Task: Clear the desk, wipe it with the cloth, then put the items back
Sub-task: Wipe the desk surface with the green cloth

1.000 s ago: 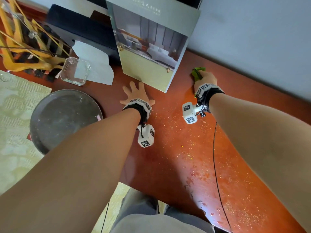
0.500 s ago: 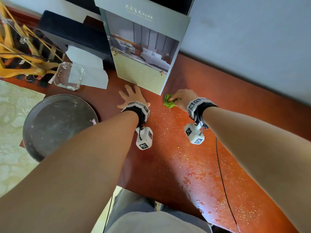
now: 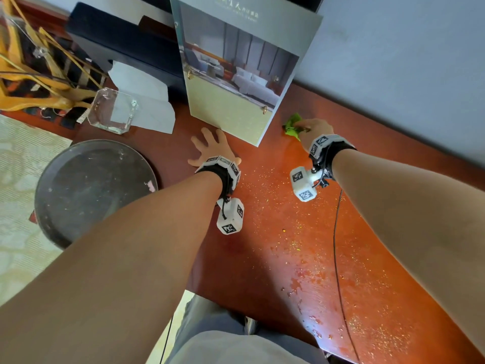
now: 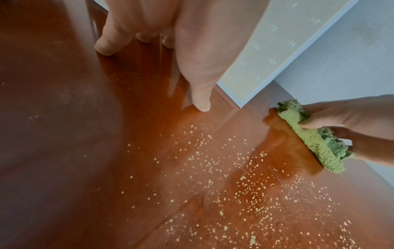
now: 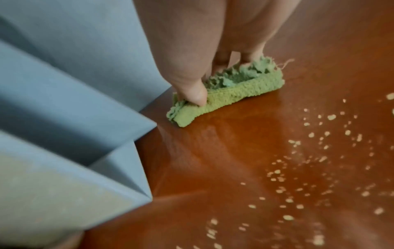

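My right hand [image 3: 313, 132] pinches the green cloth [image 3: 292, 126] onto the desk [image 3: 301, 258] at one o'clock | left hand [image 3: 212, 148], fingers spread, presses flat at twelve, below the standing calendar [image 3: 236, 74] | crumbs [image 4: 245, 185] scattered nearer.

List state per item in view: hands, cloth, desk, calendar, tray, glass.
left hand: flat on the desk, fingers spread, holding nothing
right hand: grips the cloth, presses it down
green cloth: bunched, on the desk beside the calendar
desk: still strewn with yellow crumbs, wet patches
desk calendar: standing upright
round metal tray: lying flat, nothing on it
glass dish: upright, on paper
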The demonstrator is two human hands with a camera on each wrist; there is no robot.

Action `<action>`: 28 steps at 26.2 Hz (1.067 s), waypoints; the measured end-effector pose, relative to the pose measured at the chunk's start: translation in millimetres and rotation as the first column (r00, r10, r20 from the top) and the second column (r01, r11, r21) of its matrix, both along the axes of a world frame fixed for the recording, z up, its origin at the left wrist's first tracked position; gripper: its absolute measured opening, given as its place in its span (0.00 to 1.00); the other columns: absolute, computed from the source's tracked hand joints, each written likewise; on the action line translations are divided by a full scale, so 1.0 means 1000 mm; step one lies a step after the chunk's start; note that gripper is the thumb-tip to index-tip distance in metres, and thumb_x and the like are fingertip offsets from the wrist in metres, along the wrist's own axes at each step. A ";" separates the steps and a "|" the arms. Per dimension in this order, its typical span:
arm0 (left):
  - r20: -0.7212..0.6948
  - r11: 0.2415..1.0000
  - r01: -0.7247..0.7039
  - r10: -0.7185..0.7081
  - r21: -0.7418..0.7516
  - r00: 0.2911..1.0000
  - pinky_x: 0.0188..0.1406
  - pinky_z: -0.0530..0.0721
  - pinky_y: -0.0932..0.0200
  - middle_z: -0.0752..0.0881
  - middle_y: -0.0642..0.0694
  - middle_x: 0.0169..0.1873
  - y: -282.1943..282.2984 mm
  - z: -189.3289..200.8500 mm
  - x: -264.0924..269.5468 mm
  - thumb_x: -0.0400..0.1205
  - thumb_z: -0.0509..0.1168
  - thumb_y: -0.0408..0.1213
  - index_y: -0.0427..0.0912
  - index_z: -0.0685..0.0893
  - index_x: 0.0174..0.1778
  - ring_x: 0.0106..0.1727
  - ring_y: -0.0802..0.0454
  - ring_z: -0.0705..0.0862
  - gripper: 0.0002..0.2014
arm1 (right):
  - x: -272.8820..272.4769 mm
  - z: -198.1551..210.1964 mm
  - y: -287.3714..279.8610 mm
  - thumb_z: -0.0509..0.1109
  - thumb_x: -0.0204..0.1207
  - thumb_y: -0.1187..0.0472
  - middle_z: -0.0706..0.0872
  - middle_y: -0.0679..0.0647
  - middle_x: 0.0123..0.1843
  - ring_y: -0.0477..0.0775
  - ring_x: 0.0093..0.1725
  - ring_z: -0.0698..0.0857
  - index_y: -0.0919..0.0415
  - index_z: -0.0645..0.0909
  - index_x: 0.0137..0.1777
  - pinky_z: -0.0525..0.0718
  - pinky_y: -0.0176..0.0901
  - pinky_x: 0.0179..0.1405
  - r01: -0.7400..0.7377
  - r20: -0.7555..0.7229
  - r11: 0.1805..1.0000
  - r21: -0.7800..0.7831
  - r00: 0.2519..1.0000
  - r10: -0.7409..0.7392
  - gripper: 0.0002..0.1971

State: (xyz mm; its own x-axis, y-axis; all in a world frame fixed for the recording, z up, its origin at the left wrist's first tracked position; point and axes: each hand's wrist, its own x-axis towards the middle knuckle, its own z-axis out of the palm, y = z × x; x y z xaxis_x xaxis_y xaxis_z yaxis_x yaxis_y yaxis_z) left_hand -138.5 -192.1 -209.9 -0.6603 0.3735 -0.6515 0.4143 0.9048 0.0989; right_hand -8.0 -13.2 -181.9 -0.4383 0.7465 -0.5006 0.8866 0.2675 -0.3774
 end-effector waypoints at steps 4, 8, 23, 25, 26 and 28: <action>0.001 1.000 0.002 -0.002 0.003 1.000 0.70 0.65 0.20 0.41 0.42 0.85 0.000 0.001 0.001 0.78 0.71 0.52 0.50 0.47 0.86 0.84 0.32 0.40 0.48 | 0.000 -0.002 -0.016 0.62 0.83 0.65 0.85 0.50 0.65 0.50 0.40 0.86 0.41 0.83 0.66 0.84 0.39 0.36 -0.223 0.080 0.974 -0.044 0.971 0.226 0.20; 0.003 1.000 -0.003 0.003 0.003 1.000 0.70 0.65 0.20 0.41 0.42 0.85 0.001 0.002 0.002 0.78 0.72 0.52 0.50 0.46 0.86 0.84 0.32 0.40 0.49 | 0.004 -0.007 -0.033 0.63 0.84 0.61 0.87 0.45 0.60 0.48 0.38 0.87 0.36 0.83 0.64 0.88 0.41 0.36 -0.398 0.157 0.915 -0.066 0.902 0.403 0.18; -0.009 1.000 0.010 -0.010 0.016 1.000 0.69 0.66 0.20 0.41 0.42 0.85 -0.002 0.000 0.001 0.78 0.71 0.52 0.50 0.47 0.86 0.84 0.32 0.41 0.47 | 0.016 0.005 -0.077 0.63 0.82 0.60 0.87 0.48 0.45 0.47 0.36 0.82 0.51 0.88 0.57 0.78 0.36 0.29 -0.245 0.022 0.953 -0.177 0.967 0.253 0.13; -0.021 1.000 0.009 -0.008 0.018 1.000 0.69 0.66 0.20 0.42 0.42 0.85 -0.002 -0.001 0.001 0.78 0.71 0.53 0.50 0.47 0.86 0.84 0.32 0.41 0.47 | 0.011 0.005 -0.070 0.61 0.82 0.60 0.87 0.50 0.44 0.50 0.35 0.82 0.54 0.88 0.58 0.78 0.38 0.29 -0.143 -0.028 0.987 -0.072 0.990 0.141 0.14; -0.025 1.000 0.009 -0.009 0.019 1.000 0.70 0.66 0.20 0.42 0.42 0.85 -0.003 -0.002 0.001 0.78 0.71 0.53 0.50 0.48 0.86 0.84 0.32 0.41 0.48 | 0.006 0.003 -0.070 0.61 0.81 0.62 0.88 0.53 0.47 0.54 0.39 0.84 0.55 0.87 0.59 0.80 0.40 0.33 -0.146 -0.022 0.988 -0.043 0.989 0.146 0.14; -0.022 1.000 0.014 -0.013 0.021 1.000 0.70 0.66 0.21 0.41 0.41 0.85 -0.004 -0.001 0.001 0.78 0.70 0.54 0.50 0.47 0.86 0.84 0.32 0.41 0.47 | 0.000 -0.004 -0.072 0.60 0.79 0.65 0.88 0.56 0.53 0.59 0.44 0.84 0.56 0.86 0.59 0.79 0.43 0.37 -0.224 0.043 0.974 -0.027 0.974 0.225 0.15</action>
State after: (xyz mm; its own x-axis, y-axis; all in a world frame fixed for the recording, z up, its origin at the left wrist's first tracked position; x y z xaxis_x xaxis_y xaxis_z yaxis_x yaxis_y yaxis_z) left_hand -137.2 -196.2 -211.1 -0.6689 0.3964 -0.6288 0.4287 0.8968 0.1092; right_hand -7.8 -85.2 -186.3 -0.5696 0.6204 -0.5392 0.8214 0.4532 -0.3462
